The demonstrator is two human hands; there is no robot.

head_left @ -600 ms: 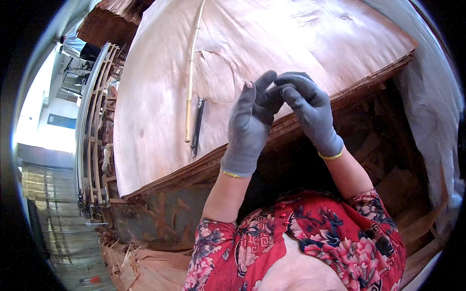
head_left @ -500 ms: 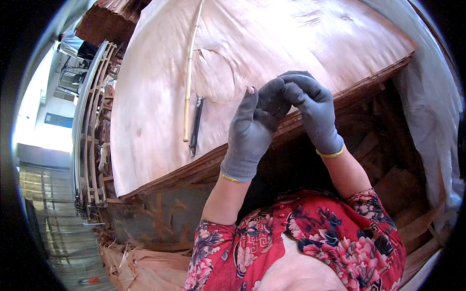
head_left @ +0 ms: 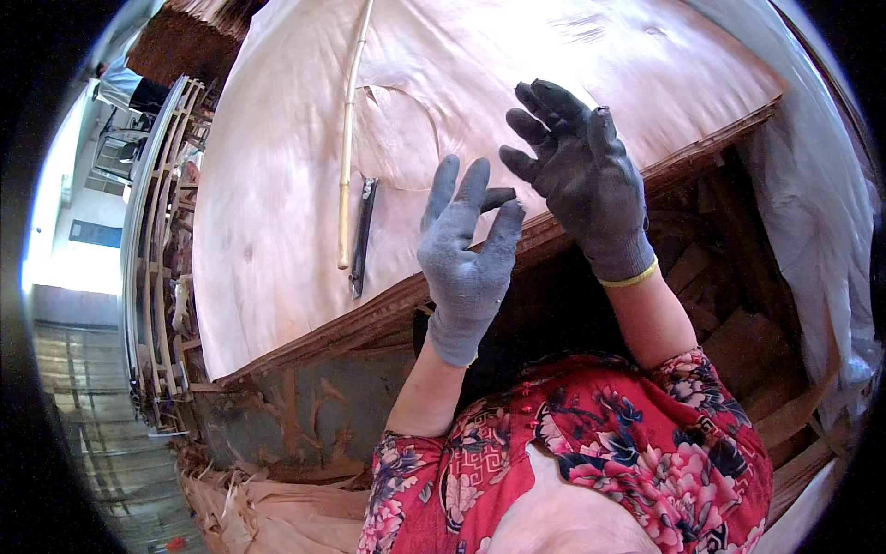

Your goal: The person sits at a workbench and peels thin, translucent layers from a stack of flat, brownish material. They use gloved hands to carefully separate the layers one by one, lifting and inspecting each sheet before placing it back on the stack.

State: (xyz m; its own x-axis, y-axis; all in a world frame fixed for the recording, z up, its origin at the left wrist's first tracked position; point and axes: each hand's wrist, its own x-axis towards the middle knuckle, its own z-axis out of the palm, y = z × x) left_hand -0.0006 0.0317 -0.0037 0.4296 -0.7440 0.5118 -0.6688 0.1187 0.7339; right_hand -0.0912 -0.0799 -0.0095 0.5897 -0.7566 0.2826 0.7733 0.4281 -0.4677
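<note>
My left hand [head_left: 467, 266], in a grey work glove, hangs over the near edge of a stack of thin wood veneer sheets [head_left: 277, 222]. Its fingers are apart, and nothing shows in them. Farther right, my right hand [head_left: 591, 189] is raised with its dark-coated palm showing and its fingers spread, holding nothing. A bare fingertip pokes out of one glove finger. On the top sheet, left of my hands, lie a long bamboo stick [head_left: 348, 152] and a narrow black tool [head_left: 362, 245], perhaps a cutter. A rounded veneer patch [head_left: 397, 134] lies beside them.
Wooden racking [head_left: 159, 249] runs along the left side, with a person [head_left: 129, 88] beyond it. Grey plastic sheeting [head_left: 803, 212] drapes at the right. Scrap veneer [head_left: 286, 512] is heaped at the lower left. The stack's layered edge [head_left: 323, 332] faces me.
My hands were together, fingers touching, and have come apart. The right hand has turned its palm into view and opened; the left has spread its fingers. The view has shifted slightly.
</note>
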